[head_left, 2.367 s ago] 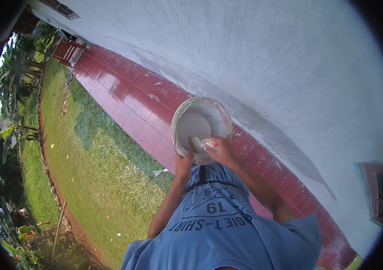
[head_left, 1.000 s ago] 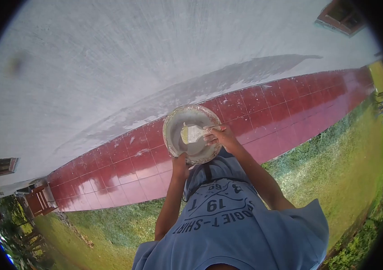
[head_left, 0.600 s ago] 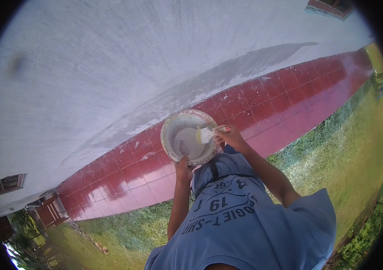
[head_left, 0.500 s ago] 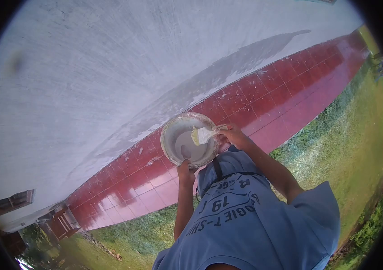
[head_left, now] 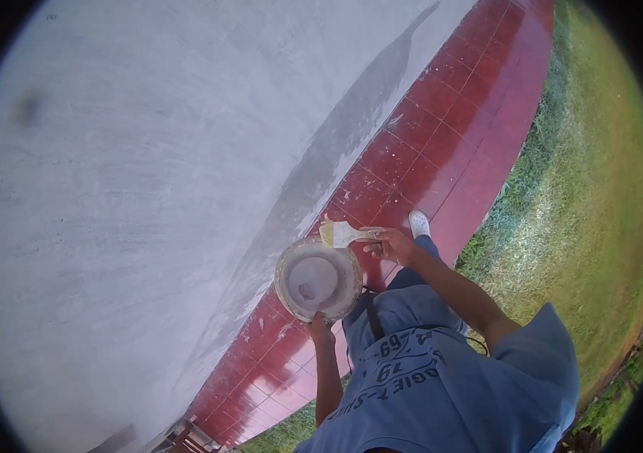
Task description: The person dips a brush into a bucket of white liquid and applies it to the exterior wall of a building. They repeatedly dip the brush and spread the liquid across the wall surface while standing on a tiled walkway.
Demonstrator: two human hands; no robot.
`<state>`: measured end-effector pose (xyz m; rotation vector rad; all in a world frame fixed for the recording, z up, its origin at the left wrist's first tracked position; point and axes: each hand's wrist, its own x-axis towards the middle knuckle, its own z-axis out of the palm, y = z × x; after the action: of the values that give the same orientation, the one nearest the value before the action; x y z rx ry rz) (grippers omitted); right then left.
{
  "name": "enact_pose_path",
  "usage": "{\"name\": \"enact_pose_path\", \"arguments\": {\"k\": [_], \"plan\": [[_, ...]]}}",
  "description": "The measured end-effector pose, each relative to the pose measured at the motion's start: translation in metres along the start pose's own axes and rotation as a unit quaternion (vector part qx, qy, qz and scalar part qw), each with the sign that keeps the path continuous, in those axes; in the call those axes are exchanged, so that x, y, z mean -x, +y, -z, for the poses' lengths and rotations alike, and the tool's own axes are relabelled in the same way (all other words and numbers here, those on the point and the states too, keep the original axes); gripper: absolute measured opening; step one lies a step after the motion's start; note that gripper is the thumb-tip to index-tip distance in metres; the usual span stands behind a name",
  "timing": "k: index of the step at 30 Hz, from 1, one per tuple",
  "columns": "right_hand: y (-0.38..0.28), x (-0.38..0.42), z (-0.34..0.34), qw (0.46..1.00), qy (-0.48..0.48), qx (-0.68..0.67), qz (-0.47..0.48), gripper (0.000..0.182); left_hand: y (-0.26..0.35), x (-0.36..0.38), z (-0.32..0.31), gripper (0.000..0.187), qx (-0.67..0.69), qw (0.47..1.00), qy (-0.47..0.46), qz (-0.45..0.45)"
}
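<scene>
My left hand [head_left: 320, 329] grips the near rim of a round, paint-smeared bucket [head_left: 283, 281], thumb over the edge. Pale, whitish paint [head_left: 317, 276] lies in the bottom of it. In my right hand [head_left: 395, 248] is a paintbrush [head_left: 345, 235], held by its handle with the fingers closed round it. The yellowish, paint-coated bristles point left, over the bucket's far rim. Beyond the bucket stands a wall [head_left: 163, 166] coated in whitish grey, with a darker grey band [head_left: 336, 136] along its foot.
Red floor tiles [head_left: 419, 136], spotted with white splashes, run along the wall. A white shoe [head_left: 419, 224] is on the tiles by my right hand. Grass [head_left: 585, 189] borders the walkway on the right. Brown wooden furniture [head_left: 185, 438] shows at the lower left.
The brush has moved from over the bucket's inside to its far rim. My view has turned along the wall, and a white shoe now shows. Both hands keep their holds.
</scene>
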<state>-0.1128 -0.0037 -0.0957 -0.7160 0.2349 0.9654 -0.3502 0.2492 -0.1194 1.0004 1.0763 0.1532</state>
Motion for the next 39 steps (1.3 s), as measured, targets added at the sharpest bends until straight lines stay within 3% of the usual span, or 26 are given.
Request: {"name": "enact_pose_path", "arguments": {"k": [2, 4, 6, 7, 8, 9, 10, 12, 14, 15, 17, 18, 19, 20, 21, 22, 24, 25, 26, 27, 29, 33, 37, 39], "plan": [[-0.017, -0.015, 0.052, 0.998, 0.051, -0.049, -0.002, 0.039, -0.005, -0.007, -0.031, 0.061, -0.024, 0.999, -0.017, 0.019], [-0.033, -0.043, 0.117, 0.991, 0.104, -0.081, -0.011, 0.039, -0.049, -0.058, -0.02, 0.065, -0.05, 0.997, -0.037, 0.038], [-0.033, -0.078, 0.193, 0.987, 0.149, -0.053, 0.026, 0.04, -0.057, -0.083, -0.06, 0.055, 0.011, 0.993, -0.038, 0.108], [-0.041, -0.093, 0.213, 0.972, 0.229, -0.026, 0.032, 0.039, -0.076, -0.111, -0.064, 0.055, 0.003, 0.992, -0.04, 0.119], [-0.03, -0.118, 0.254, 0.97, 0.24, -0.035, 0.02, 0.039, -0.094, -0.136, -0.056, 0.046, -0.305, 0.942, -0.139, -0.016], [-0.016, -0.143, 0.299, 0.965, 0.251, -0.025, 0.071, 0.038, -0.112, -0.157, -0.045, 0.037, -0.573, 0.774, -0.23, -0.141], [0.004, -0.17, 0.34, 0.958, 0.261, -0.014, 0.119, 0.037, -0.133, -0.18, -0.038, 0.037, -0.583, 0.771, -0.229, -0.116], [0.034, -0.223, 0.394, 0.941, 0.309, -0.06, 0.124, 0.033, -0.182, -0.234, -0.039, 0.031, -0.64, 0.714, -0.223, -0.175], [0.079, -0.274, 0.442, 0.934, 0.328, -0.077, 0.119, 0.034, -0.199, -0.251, -0.061, 0.031, -0.714, 0.673, -0.183, -0.062], [0.101, -0.299, 0.455, 0.932, 0.334, -0.101, 0.103, 0.035, -0.217, -0.265, -0.04, 0.031, -0.72, 0.672, -0.172, -0.034], [0.129, -0.355, 0.483, 0.927, 0.342, -0.12, 0.101, 0.036, -0.262, -0.308, -0.004, 0.041, -0.701, 0.659, -0.242, -0.125], [0.147, -0.381, 0.491, 0.926, 0.343, -0.12, 0.099, 0.036, -0.281, -0.32, 0.009, 0.041, -0.707, 0.657, -0.238, -0.104], [0.16, -0.406, 0.498, 0.933, 0.331, -0.109, 0.094, 0.036, -0.298, -0.332, 0.018, 0.048, -0.565, 0.81, -0.158, 0.022], [0.171, -0.427, 0.5, 0.938, 0.318, -0.099, 0.093, 0.035, -0.31, -0.338, 0.033, 0.055, -0.388, 0.909, -0.062, 0.139], [0.179, -0.45, 0.503, 0.947, 0.302, -0.06, 0.094, 0.034, -0.322, -0.345, 0.059, 0.063, -0.536, 0.831, -0.117, 0.092], [0.183, -0.472, 0.502, 0.954, 0.283, -0.021, 0.097, 0.033, -0.326, -0.348, 0.065, 0.063, -0.541, 0.828, -0.111, 0.102], [0.168, -0.507, 0.483, 0.962, 0.26, 0.037, 0.077, 0.037, -0.335, -0.359, 0.055, 0.036, -0.385, 0.917, -0.03, 0.103], [0.172, -0.534, 0.481, 0.949, 0.276, 0.116, 0.101, 0.036, -0.334, -0.364, 0.037, 0.036, -0.387, 0.916, -0.03, 0.106], [0.175, -0.557, 0.479, 0.929, 0.29, 0.195, 0.123, 0.034, -0.329, -0.365, 0.013, 0.04, -0.266, 0.948, 0.05, 0.168], [0.177, -0.568, 0.467, 0.928, 0.292, 0.194, 0.122, 0.034, -0.326, -0.367, 0.001, 0.044, -0.138, 0.956, 0.127, 0.226], [0.159, -0.57, 0.431, 0.91, 0.306, 0.185, 0.209, 0.036, -0.333, -0.374, 0.009, 0.048, -0.158, 0.953, 0.117, 0.232], [0.098, -0.478, 0.379, 0.942, 0.239, 0.078, 0.221, 0.036, -0.343, -0.386, 0.003, 0.062, -0.128, 0.946, 0.103, 0.28], [0.102, -0.478, 0.393, 0.954, 0.144, -0.058, 0.255, 0.039, -0.354, -0.385, -0.009, 0.058, -0.125, 0.951, 0.073, 0.274], [0.129, -0.51, 0.426, 0.963, 0.139, -0.057, 0.222, 0.04, -0.354, -0.385, -0.017, 0.06, -0.131, 0.945, 0.087, 0.286]]}}
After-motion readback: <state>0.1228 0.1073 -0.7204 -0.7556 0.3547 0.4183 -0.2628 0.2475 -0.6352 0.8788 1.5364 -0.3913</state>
